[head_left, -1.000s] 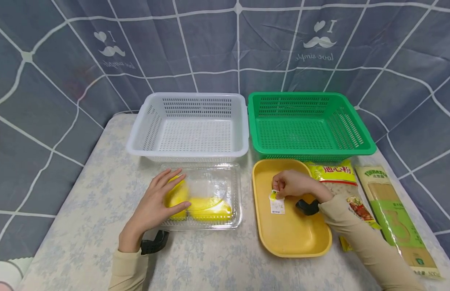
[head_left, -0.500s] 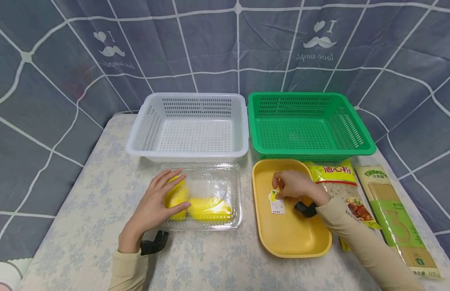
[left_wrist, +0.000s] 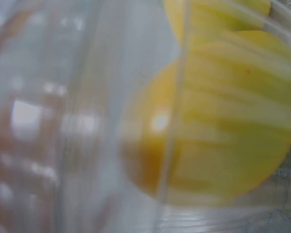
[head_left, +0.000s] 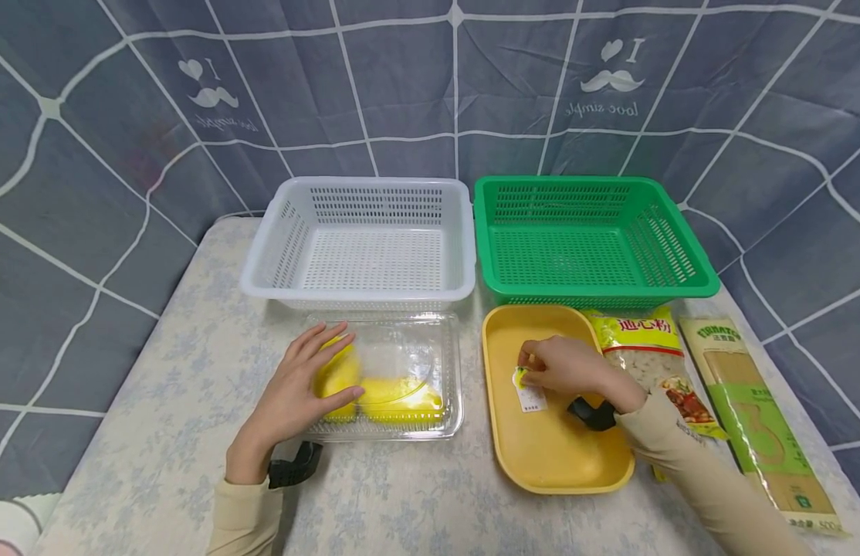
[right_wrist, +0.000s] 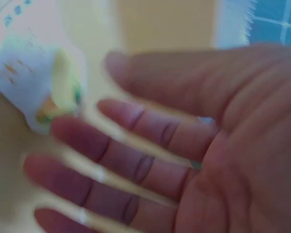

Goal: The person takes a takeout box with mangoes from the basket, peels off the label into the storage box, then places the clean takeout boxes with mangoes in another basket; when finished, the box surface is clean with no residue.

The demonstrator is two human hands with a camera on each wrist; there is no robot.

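My left hand [head_left: 308, 382] rests with spread fingers on the left part of a clear plastic box [head_left: 402, 347]. Through its lid show yellow fruits [head_left: 402, 398]; the left wrist view has one smooth yellow fruit [left_wrist: 223, 126] large behind ridged plastic. Over the yellow tray [head_left: 569, 463], my right hand [head_left: 565, 367] is at a small white card [head_left: 533, 399] with a yellow picture on it. In the right wrist view the thumb and loosely bent fingers stand apart, with the card [right_wrist: 34, 63] beyond the fingertips; whether they touch it I cannot tell.
A white basket [head_left: 360, 293] and a green basket [head_left: 604, 289] stand side by side at the back. Right of the tray lie a bag of pasta [head_left: 648, 359] and a long green pack of noodles [head_left: 763, 421]. A grey tiled-pattern curtain [head_left: 402, 93] hangs behind.
My right hand has shifted slightly down and right, and the card's lower end has turned a little with it. The left hand has stayed on the box.
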